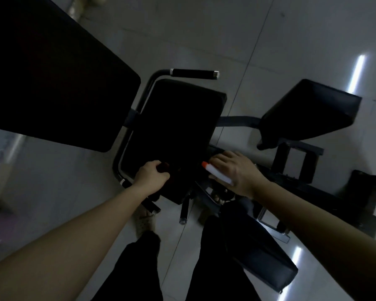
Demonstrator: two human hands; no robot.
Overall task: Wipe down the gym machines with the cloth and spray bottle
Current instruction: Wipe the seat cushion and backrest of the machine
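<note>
Wiping the near edge of the black seat pad point(178, 127) looks to be the step in hand. The left hand point(152, 174) is curled tight around a dark reddish bundle, most likely the cloth point(164, 167), at the pad's front left corner, though the light is too poor to be sure of the fabric. The right hand point(237, 170) wraps its fingers over a white spray bottle point(217, 172) with an orange nozzle, held just beside the pad's front right corner with the nozzle aimed inward across it. To do this well, I would judge, mist the vinyl lightly first. Then draw the cloth in long overlapping strokes from the far edge toward the body, flattening the grip enough to spread the pressure. The handle point(193, 73) with its black grip beyond the seat and the large backrest pad point(52, 72) at upper left would want the same treatment. Keep spray off the tiled floor point(269, 40), which could turn slippery
</note>
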